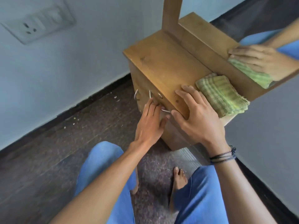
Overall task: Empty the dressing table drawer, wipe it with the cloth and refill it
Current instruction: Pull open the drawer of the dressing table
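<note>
Two hands were at the table (161,62); our left hand (150,125) reached to the table's front face, its fingers pressed together and seemingly hooked over the thin metal handle (166,111) of the drawer (156,98), which sat shut, so nothing had yet come out; our right hand (199,120) lay on the table's top at its front edge, fingers spread and flat, thumb down over the lip. We judged the step to be opening the drawer; done well, it called for a straight, level pull while the spread hand bore down to stop the table sliding towards us; a skewed tug could jam wood on wood. The cloth (221,94) lay folded on the table's top, just beside the right hand, at the foot of the table's mirror (258,18); it was ribbed, green-striped towelling, soft and thick; the table was smooth, varnished, square-edged wood; the handle was a bright bent rod.
</note>
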Demonstrator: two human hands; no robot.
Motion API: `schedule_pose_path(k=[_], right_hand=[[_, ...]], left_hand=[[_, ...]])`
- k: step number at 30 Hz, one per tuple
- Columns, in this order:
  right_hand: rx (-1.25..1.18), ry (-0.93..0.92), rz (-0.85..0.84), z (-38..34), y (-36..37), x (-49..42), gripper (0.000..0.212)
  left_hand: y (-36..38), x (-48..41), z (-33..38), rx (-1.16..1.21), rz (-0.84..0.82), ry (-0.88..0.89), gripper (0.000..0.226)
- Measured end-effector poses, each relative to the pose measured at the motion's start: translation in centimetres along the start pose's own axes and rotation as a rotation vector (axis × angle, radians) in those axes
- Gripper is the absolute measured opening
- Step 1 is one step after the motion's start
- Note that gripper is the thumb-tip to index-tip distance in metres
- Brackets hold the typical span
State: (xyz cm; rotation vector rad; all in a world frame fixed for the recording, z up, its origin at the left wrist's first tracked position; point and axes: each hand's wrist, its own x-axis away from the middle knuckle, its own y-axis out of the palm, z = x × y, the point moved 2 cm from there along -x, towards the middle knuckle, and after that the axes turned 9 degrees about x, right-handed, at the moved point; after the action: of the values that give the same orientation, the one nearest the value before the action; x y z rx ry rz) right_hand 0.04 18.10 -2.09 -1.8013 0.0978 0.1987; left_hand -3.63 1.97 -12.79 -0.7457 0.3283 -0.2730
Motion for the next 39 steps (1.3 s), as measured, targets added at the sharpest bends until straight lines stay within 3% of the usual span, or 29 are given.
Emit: schedule_pose_path(k=[7,17,23,29,32,39], right_hand=[[-0.057,0.04,-0.032,-0.4,-1.2,-0.2,0.052],[-0.177,0.058,-0.034,-0.8,-1.5,0.5,0.035],[-0.328,0.007,0.17,-6.2,1.3,5.9,0.018],[-0.482,0.184,0.091,-10.8,4.8,11.0,0.021],[-0.466,0.172,0.006,-11.3,4.6,11.2,0.026],[-0.483,0.185,-0.046,-14.3,5.6,12.3,0.026]], left_hand=[[-2.4,1.8,0.6,-0.003,0.024,-0.134,0.037],[-5.6,8.2,-2.5,-0.06,0.005,-0.264,0.044],[-7.4,11.0,-2.6,-0.03,-0.005,-0.31,0.046],[-9.5,11.4,-2.0,-0.148,-0.038,-0.287,0.044],[-10.3,11.7,-2.4,-0.168,-0.101,-0.314,0.049],[-13.5,13.1,-3.7,-0.079,0.031,-0.37,0.014]])
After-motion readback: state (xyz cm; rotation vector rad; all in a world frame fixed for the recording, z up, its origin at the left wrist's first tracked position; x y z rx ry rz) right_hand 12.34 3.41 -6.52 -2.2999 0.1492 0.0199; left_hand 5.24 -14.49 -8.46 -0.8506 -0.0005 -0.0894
